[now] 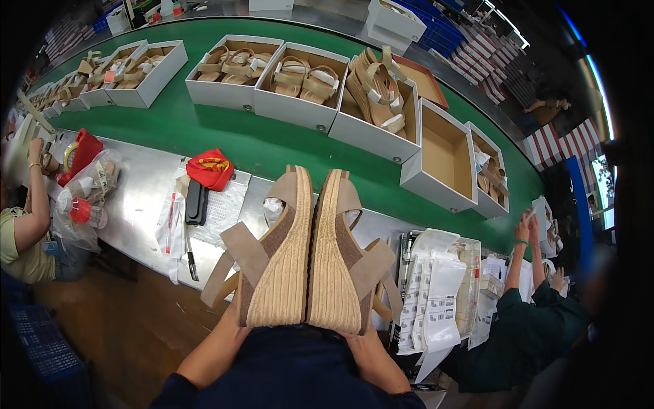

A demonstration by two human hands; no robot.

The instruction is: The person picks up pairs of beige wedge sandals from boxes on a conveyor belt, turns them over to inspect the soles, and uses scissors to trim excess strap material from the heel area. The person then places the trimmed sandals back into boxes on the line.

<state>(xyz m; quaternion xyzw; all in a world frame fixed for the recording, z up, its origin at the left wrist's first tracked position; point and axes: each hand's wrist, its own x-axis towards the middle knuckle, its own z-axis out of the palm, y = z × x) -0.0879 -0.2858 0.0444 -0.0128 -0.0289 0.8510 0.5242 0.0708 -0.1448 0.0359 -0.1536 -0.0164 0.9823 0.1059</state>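
Two beige wedge sandals are held up side by side in front of me, their woven rope-look wedges almost touching and toes pointing away. My left hand [234,323] grips the left wedge sandal [276,273] from below at its heel end. At the heel of the right wedge sandal [340,273] is my right hand [356,336]. The sandals hide most of my fingers. Wide beige straps hang out on both outer sides, and white stuffing shows under the left toe strap.
On the green conveyor [266,146], several white boxes hold sandals; one box [446,153] has none inside. A red cloth item [210,169], black case [197,202] and pen [191,259] lie on the metal table [139,225]. Label sheets [432,293] fill a tray at right. Co-workers sit on both sides.
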